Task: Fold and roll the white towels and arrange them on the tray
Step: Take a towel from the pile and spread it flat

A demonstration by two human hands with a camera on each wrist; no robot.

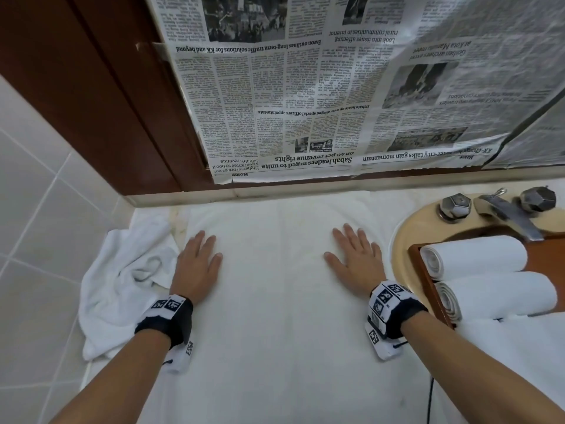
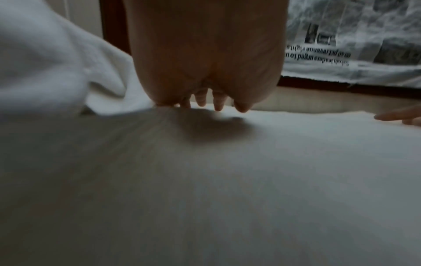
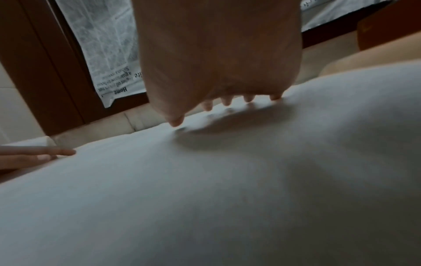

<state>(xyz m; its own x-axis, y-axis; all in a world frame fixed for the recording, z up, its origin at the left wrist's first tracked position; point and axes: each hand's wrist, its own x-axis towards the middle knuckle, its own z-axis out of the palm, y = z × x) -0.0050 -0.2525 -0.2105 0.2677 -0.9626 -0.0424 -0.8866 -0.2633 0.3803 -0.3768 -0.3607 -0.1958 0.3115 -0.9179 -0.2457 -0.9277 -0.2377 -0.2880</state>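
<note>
Flat-palmed, the left hand [image 1: 197,266] and right hand [image 1: 356,260] are pressing, gripping nothing, smoothing the spread towel [image 1: 275,301] on the counter beside the tray [image 1: 423,278]; folding is likely coming next.

Both forearms bare, no sleeves. Left wrist band [image 1: 167,316]: black strap, white block with black square-pattern markers. Right wrist band [image 1: 393,313]: same, thin black cable trailing.
</note>
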